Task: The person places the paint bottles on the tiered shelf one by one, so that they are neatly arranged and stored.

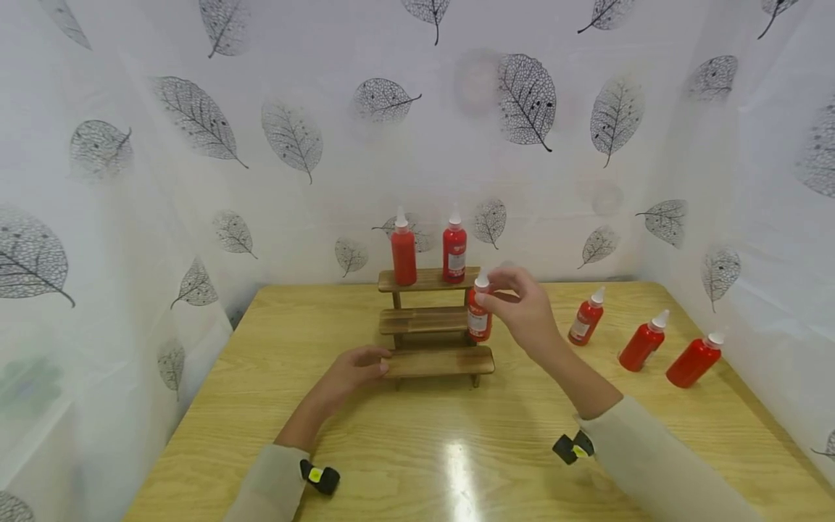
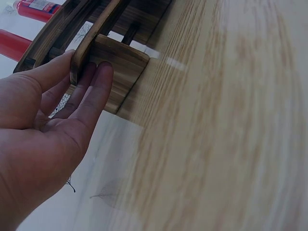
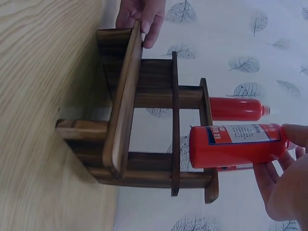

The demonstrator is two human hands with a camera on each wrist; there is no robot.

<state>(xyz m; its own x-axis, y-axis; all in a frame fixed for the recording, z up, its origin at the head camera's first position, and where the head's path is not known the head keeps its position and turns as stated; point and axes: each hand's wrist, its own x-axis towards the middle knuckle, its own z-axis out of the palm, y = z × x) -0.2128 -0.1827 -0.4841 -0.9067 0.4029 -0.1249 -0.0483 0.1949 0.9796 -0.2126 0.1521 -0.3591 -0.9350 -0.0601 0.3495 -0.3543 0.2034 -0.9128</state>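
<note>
A three-step wooden rack (image 1: pixel 443 362) stands on the table, its steps rising toward the back. My left hand (image 1: pixel 352 373) grips the left end of the lowest step; the left wrist view shows the thumb above and fingers (image 2: pixel 94 94) under the board. With thumb and fingertips, my right hand (image 1: pixel 525 308) holds a red squeeze bottle (image 1: pixel 479 319) near its white nozzle cap. That bottle hangs upright by the right end of the middle step, and in the right wrist view its base (image 3: pixel 197 147) looks apart from the boards. Two more red bottles, one left (image 1: pixel 404 257) and one right (image 1: pixel 454 254), stand on the top step.
To the right on the table are three more red bottles with white nozzles: a near-rack one (image 1: pixel 586 321), a middle one (image 1: pixel 642 346) and an outer one (image 1: pixel 694 361). A leaf-printed white curtain (image 1: pixel 404 159) encloses the wooden table (image 1: pixel 293 333) at the back and sides.
</note>
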